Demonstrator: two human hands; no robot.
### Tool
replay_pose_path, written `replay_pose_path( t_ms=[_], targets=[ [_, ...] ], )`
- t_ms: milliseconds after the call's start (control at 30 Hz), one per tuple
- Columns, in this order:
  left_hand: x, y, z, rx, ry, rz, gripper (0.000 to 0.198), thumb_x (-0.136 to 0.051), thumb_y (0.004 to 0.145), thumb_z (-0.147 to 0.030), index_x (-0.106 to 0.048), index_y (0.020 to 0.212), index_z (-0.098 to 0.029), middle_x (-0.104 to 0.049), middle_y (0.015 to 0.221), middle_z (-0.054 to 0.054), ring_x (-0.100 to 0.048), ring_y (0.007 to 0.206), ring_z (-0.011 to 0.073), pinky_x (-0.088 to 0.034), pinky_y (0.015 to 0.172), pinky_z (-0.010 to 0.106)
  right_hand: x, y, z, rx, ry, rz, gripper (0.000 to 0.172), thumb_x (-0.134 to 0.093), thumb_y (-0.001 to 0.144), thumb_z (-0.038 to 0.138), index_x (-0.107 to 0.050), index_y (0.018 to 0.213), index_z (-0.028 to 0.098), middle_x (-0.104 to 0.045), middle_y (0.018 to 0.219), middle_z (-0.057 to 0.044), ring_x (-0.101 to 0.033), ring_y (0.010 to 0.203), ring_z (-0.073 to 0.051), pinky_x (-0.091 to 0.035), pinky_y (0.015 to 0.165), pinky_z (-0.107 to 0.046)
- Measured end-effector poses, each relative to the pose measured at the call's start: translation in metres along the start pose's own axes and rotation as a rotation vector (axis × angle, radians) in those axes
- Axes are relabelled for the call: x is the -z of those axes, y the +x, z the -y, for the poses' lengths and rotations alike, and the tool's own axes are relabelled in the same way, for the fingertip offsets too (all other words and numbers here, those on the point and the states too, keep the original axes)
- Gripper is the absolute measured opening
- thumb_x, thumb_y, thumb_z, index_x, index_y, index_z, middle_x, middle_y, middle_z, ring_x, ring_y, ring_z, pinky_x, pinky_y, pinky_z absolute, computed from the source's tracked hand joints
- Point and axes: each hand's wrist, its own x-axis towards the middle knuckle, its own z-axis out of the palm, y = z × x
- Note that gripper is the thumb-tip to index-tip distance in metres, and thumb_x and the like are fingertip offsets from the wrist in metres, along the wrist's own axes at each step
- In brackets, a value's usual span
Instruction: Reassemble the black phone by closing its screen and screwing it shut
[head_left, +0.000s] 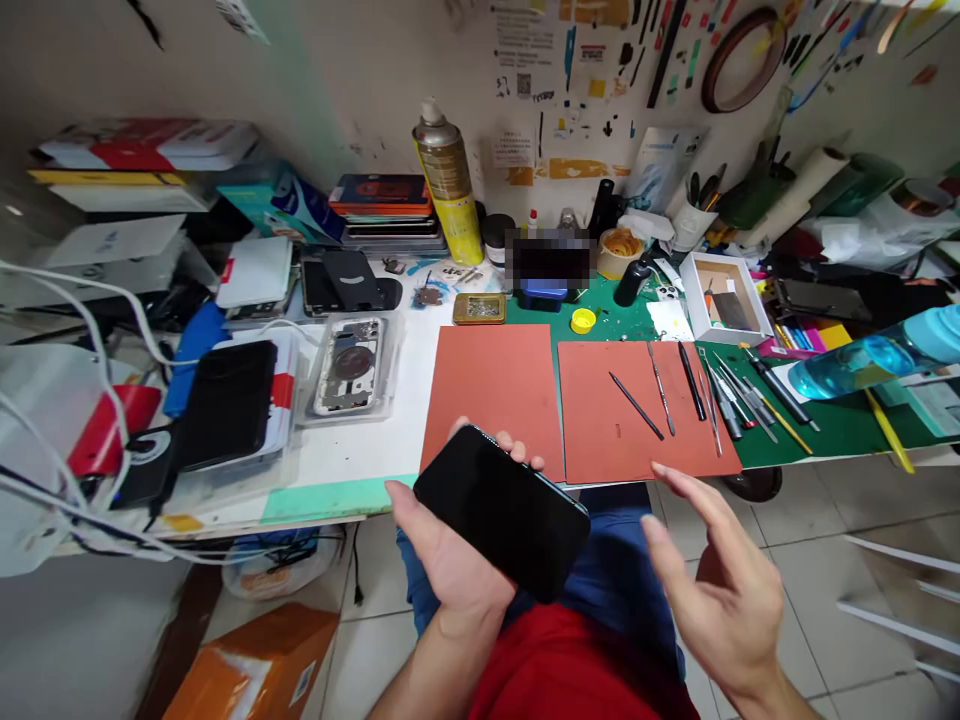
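Observation:
A smartphone (pixel 502 515) with a dark screen lies face up in my left hand (pixel 457 550), whose fingers wrap round its far edge. It is held tilted above my lap, just in front of the bench edge. To the right of the phone, my right hand (pixel 724 590) hovers with thumb and fingers apart and nothing in it. Beyond the hands, two reddish-brown mats (pixel 495 380) lie side by side on the bench. On the right mat rest a black stick-like tool (pixel 636 406) and a thin metal pick (pixel 661 390).
Tweezers and several slim tools (pixel 742 395) lie at the right, near a blue water bottle (pixel 877 360). An opened phone housing (pixel 349 365) sits in a clear tray at left, beside another black phone (pixel 229 405). A yellow spray can (pixel 448 180) stands by the wall. White cables (pixel 112 400) hang at far left.

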Motion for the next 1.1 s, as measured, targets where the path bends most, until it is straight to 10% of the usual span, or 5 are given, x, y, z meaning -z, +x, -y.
replay_pose_path(
  t_ms=[167, 633, 767, 900, 1100],
  targets=[
    [-0.009, 0.003, -0.014, 0.058, 0.027, -0.014, 0.075, -0.047, 0.102, -0.086, -0.081, 0.122, -0.022, -0.074, 0.098, 0.010, -0.073, 0.086, 0.0233, -0.070, 0.081, 0.041, 0.004, -0.005, -0.018, -0.294, 0.098, 0.081, 0.025, -0.073, 0.109, 0.030, -0.078, 0.085, 0.026, -0.075, 0.068, 0.004, -0.070, 0.055, -0.013, -0.051, 0.045, -0.021],
    [-0.021, 0.008, -0.018, 0.066, 0.153, -0.051, 0.084, -0.029, 0.107, -0.086, -0.080, 0.118, -0.019, -0.071, 0.091, 0.010, -0.072, 0.079, 0.0232, -0.069, 0.070, 0.039, -0.028, -0.029, 0.016, -0.145, 0.292, 0.160, 0.019, -0.067, 0.106, 0.007, -0.073, 0.113, 0.023, -0.075, 0.089, -0.001, -0.071, 0.073, -0.014, -0.061, 0.066, -0.026],
    [-0.019, 0.010, -0.019, 0.057, 0.172, -0.013, 0.087, -0.028, 0.105, -0.089, -0.080, 0.118, -0.019, -0.072, 0.092, 0.010, -0.072, 0.079, 0.0243, -0.069, 0.071, 0.041, -0.029, -0.033, 0.025, -0.108, 0.233, 0.194, 0.021, -0.069, 0.111, 0.026, -0.068, 0.131, 0.022, -0.073, 0.093, -0.003, -0.071, 0.073, -0.015, -0.064, 0.066, -0.028],
    [-0.019, 0.010, -0.016, -0.011, 0.192, -0.045, 0.090, -0.024, 0.105, -0.089, -0.079, 0.115, -0.019, -0.072, 0.092, 0.011, -0.071, 0.081, 0.0245, -0.069, 0.071, 0.041, -0.040, -0.040, 0.033, -0.045, 0.063, 0.107, 0.065, -0.072, 0.105, 0.067, -0.061, 0.143, 0.015, -0.078, 0.114, -0.015, -0.080, 0.098, -0.028, -0.072, 0.079, -0.041],
    [-0.019, 0.008, -0.011, -0.054, 0.196, -0.021, 0.083, -0.035, 0.103, -0.089, -0.078, 0.118, -0.020, -0.071, 0.093, 0.010, -0.069, 0.083, 0.0242, -0.068, 0.074, 0.042, -0.061, -0.042, 0.042, 0.002, 0.071, -0.023, 0.059, -0.076, 0.103, 0.047, -0.059, 0.146, 0.011, -0.076, 0.127, -0.021, -0.075, 0.117, -0.035, -0.069, 0.094, -0.055]
  ],
)
